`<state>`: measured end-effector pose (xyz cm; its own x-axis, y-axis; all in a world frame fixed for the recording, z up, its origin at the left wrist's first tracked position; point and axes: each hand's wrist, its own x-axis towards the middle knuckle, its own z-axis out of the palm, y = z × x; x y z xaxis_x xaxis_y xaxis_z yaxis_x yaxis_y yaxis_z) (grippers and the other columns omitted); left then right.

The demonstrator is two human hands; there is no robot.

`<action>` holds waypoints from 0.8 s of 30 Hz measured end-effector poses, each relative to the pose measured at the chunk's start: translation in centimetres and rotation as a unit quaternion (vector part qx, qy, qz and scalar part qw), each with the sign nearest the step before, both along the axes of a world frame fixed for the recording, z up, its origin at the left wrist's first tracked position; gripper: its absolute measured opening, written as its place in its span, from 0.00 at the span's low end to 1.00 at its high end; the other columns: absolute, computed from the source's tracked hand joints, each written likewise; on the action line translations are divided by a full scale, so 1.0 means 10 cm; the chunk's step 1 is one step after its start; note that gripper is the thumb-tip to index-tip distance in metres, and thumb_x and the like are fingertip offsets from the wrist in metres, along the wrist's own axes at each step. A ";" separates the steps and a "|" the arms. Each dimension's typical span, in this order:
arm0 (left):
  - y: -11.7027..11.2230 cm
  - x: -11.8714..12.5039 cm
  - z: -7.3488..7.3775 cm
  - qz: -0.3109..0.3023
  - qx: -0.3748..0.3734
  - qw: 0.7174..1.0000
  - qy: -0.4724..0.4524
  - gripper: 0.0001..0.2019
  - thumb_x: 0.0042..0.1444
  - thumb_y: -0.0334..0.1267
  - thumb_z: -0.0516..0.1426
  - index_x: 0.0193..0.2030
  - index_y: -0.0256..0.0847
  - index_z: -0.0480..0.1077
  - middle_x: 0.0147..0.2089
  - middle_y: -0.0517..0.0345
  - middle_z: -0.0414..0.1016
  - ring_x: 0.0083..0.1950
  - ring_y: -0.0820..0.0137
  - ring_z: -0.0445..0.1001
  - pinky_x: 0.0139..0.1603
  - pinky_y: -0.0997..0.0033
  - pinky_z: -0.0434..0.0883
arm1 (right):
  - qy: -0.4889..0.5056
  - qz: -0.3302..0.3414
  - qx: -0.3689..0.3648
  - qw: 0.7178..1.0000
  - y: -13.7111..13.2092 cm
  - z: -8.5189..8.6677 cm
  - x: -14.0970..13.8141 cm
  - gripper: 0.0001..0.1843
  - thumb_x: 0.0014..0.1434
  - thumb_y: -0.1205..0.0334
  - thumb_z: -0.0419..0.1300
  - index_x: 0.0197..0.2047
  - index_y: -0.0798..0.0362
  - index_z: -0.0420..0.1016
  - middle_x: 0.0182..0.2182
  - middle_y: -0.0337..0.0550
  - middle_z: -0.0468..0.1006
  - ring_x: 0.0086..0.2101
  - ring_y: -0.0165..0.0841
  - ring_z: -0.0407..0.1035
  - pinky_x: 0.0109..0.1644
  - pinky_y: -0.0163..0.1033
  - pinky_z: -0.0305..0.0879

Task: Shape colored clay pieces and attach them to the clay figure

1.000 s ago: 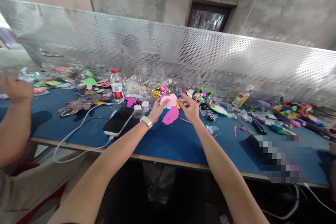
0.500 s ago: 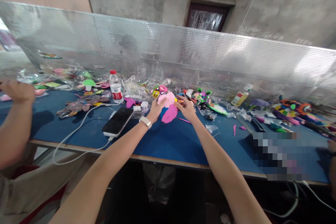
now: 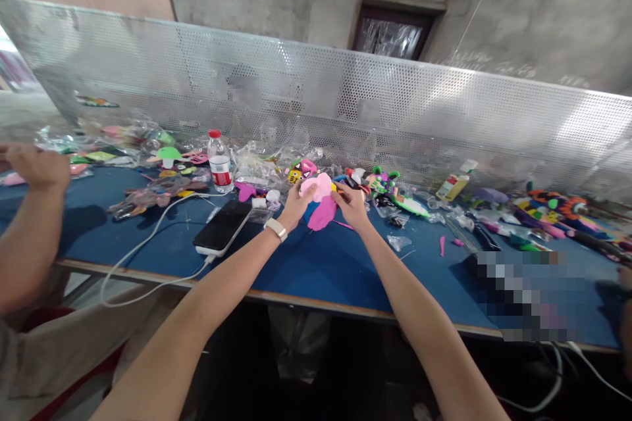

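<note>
Between my hands, above the blue tabletop [image 3: 316,276], is a soft-clay figure [image 3: 322,212] with a light pink lobed top, a magenta rounded part below and bits of yellow and blue. My left hand [image 3: 295,204], a pale band on its wrist, is closed on the figure's left side with the thumb over the light pink part. On the other side, my right hand [image 3: 351,203] pinches the yellow bit at its edge. A thin magenta stick [image 3: 344,225] lies just below my right fingers. Behind the figure sits a yellow and pink clay face [image 3: 301,171].
Left of my hands lie a phone on a white power bank [image 3: 222,227] with a cable, and a red-capped bottle [image 3: 219,163]. Clay pieces and plastic wrap line the perforated metal screen [image 3: 316,92]. Another person's arm [image 3: 34,223] rests at far left; a blurred-out object is at right.
The figure has tilted slightly in my hands, its magenta part shifting a little to the right. The whole view has drifted slightly; both hands keep their hold.
</note>
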<state>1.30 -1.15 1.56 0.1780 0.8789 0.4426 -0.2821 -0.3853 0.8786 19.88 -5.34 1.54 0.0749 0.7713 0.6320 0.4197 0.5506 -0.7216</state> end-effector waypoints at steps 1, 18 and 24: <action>0.00 0.00 0.00 0.001 0.002 1.000 0.001 0.26 0.58 0.57 0.65 0.53 0.37 0.76 0.51 0.47 0.82 0.49 0.63 0.79 0.50 0.66 0.74 | -0.004 -0.003 0.003 1.000 0.00 0.00 0.00 0.28 0.65 0.43 0.62 0.59 0.53 0.82 0.46 0.51 0.86 0.42 0.43 0.78 0.47 0.48 0.77; 0.00 0.00 0.01 -0.008 -0.011 1.000 0.001 0.26 0.57 0.58 0.66 0.53 0.38 0.78 0.52 0.46 0.82 0.50 0.61 0.80 0.49 0.66 0.76 | 0.092 0.008 -0.038 0.995 -0.01 -0.01 -0.02 0.33 0.62 0.30 0.59 0.53 0.49 0.83 0.38 0.47 0.84 0.36 0.42 0.77 0.36 0.44 0.75; -0.04 0.00 0.04 -0.031 -0.063 0.997 -0.027 0.27 0.54 0.58 0.68 0.50 0.39 0.78 0.49 0.47 0.82 0.48 0.62 0.79 0.49 0.65 0.75 | 0.161 0.026 -0.083 0.983 -0.01 -0.02 -0.04 0.30 0.61 0.31 0.61 0.52 0.48 0.81 0.40 0.44 0.83 0.34 0.38 0.75 0.32 0.41 0.71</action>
<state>1.33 -1.55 1.96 0.2119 0.9165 0.3394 -0.3504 -0.2529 0.9018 19.44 -5.44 1.34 0.2080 0.8698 0.4475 0.1290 0.4291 -0.8940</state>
